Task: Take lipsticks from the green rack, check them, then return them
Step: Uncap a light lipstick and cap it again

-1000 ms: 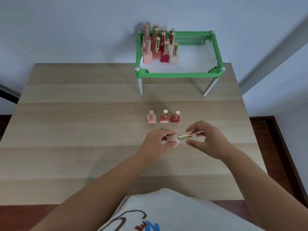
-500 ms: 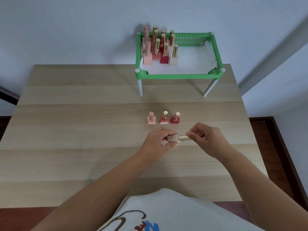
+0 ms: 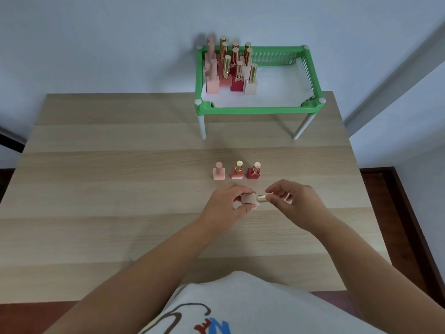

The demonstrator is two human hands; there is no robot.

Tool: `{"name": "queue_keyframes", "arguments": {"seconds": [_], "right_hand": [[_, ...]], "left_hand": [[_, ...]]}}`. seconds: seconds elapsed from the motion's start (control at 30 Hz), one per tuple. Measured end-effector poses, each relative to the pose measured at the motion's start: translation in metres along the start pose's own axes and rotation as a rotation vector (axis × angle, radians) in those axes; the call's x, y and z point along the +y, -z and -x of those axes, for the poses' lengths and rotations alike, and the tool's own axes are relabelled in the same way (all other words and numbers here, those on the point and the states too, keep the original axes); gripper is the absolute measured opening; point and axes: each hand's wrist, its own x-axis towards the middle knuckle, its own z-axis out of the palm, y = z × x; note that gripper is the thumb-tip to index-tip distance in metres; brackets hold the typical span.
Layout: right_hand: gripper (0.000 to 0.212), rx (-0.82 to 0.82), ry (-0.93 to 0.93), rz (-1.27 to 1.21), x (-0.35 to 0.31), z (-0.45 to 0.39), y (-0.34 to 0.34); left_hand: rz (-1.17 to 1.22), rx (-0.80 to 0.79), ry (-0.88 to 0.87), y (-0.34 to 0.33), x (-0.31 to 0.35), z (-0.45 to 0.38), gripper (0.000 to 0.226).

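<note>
Head view shows both hands working on one lipstick [image 3: 252, 198] held sideways just above the tabletop [image 3: 120, 189], in front of the person and well apart from the green rack [image 3: 260, 109]. The left hand [image 3: 228, 206] grips its square beige base, and the right hand [image 3: 291, 201] now pinches the far end of the gold cap [image 3: 262, 198]. A second ago the right fingers were spread open around that cap without closing on it; since then they have drawn in and taken hold, while the left hand has kept its grip and the lipstick has barely shifted. That suggests the check of this one is starting in earnest, probably with the cap about to be pulled or twisted off. Three other lipsticks [image 3: 237, 171] stand upright in a row on the tabletop just beyond the hands, and a cluster remains in the rack's back left corner, so much of the task seems still to come.
</note>
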Motion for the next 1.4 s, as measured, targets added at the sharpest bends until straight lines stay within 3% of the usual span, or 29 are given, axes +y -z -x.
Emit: {"name": "queue_keyframes", "arguments": {"seconds": [0.13, 0.33, 0.57, 0.73, 1.17, 1.33, 1.4], "right_hand": [[0.029, -0.026, 0.093, 0.036, -0.0039, -0.0008, 0.0023], [0.021, -0.016, 0.128, 0.033, -0.0049, -0.0029, -0.0030], [0.014, -0.005, 0.025, 0.060, -0.0002, -0.0028, -0.0040], [0.035, -0.029, 0.084, 0.071, -0.0014, 0.0004, 0.0004], [0.014, -0.019, 0.036, 0.067, -0.0013, 0.0003, -0.0039], [0.038, -0.040, 0.070, 0.084, -0.0030, 0.0029, 0.0005], [0.035, -0.043, 0.094, 0.099, -0.0037, 0.0032, 0.0002]], "left_hand": [[0.019, 0.006, 0.024, 0.0006, -0.0015, -0.0006, 0.030], [0.014, 0.013, 0.022, 0.0002, -0.0004, -0.0023, 0.030], [-0.008, 0.013, 0.004, 0.0004, 0.0005, -0.0019, 0.030], [-0.011, 0.008, 0.000, -0.0002, 0.0002, -0.0021, 0.030], [-0.017, 0.015, -0.019, -0.0009, 0.0009, -0.0016, 0.030], [-0.003, 0.017, -0.009, -0.0007, -0.0003, -0.0006, 0.030], [0.009, 0.015, -0.001, -0.0008, -0.0007, -0.0004, 0.030]]}}
